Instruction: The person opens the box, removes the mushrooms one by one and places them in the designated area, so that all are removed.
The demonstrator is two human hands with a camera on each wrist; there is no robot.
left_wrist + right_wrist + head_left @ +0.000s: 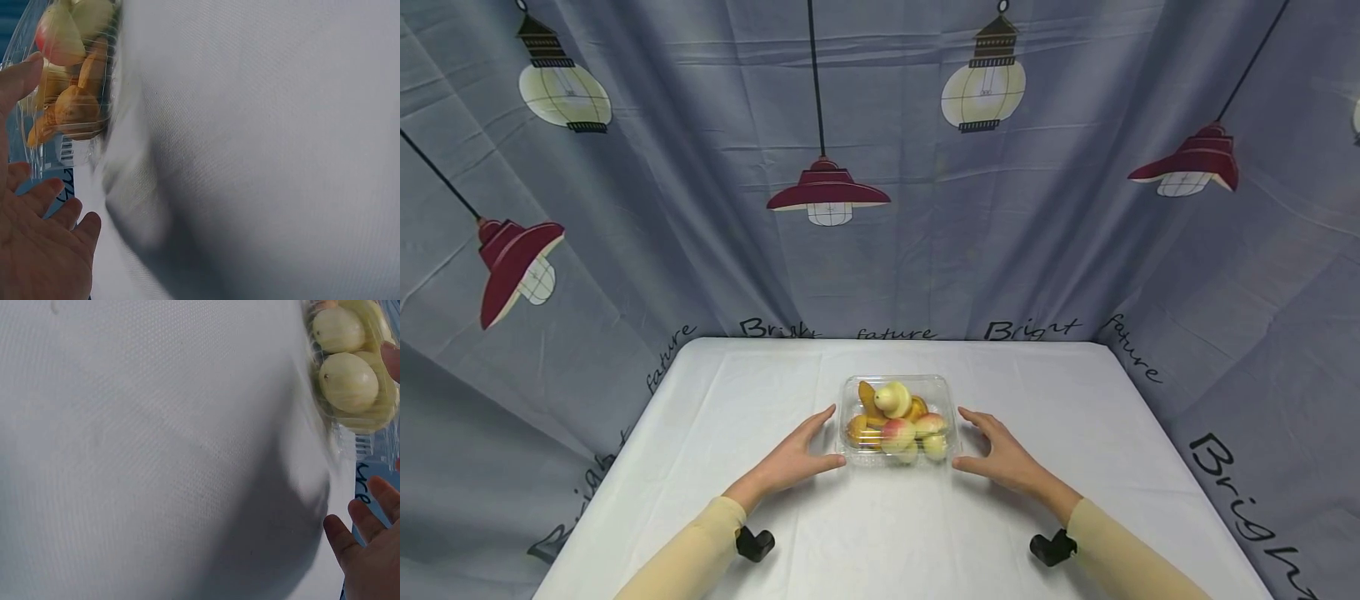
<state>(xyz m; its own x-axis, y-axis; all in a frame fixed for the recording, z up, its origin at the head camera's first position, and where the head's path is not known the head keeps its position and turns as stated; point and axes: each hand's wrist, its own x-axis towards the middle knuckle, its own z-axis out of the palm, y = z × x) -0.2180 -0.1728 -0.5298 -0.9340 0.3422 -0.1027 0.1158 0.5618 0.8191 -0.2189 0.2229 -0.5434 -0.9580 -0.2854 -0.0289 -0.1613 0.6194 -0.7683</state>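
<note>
A clear plastic box (938, 393) of fruit stands on the white table, between my two hands. Through its walls show a pale yellow fruit (892, 399), red-and-yellow fruits such as one at the front (897, 435), and several orange-brown pieces. My left hand (788, 460) is at the box's left side, thumb toward the near corner and fingers spread along the side. On the right, my right hand (1006, 460) mirrors it, palm facing the box. In the left wrist view, the thumb overlaps the box (103, 119) while the fingers are extended. Round pale fruits (349, 382) fill the right wrist view's corner.
A white cloth covers the table (895, 533). Behind it and along both sides hangs a blue-grey curtain (895, 267) printed with lamps and lettering. Black wrist mounts, one at the left sleeve (755, 544) and one at the right sleeve (1053, 548), stick out inward.
</note>
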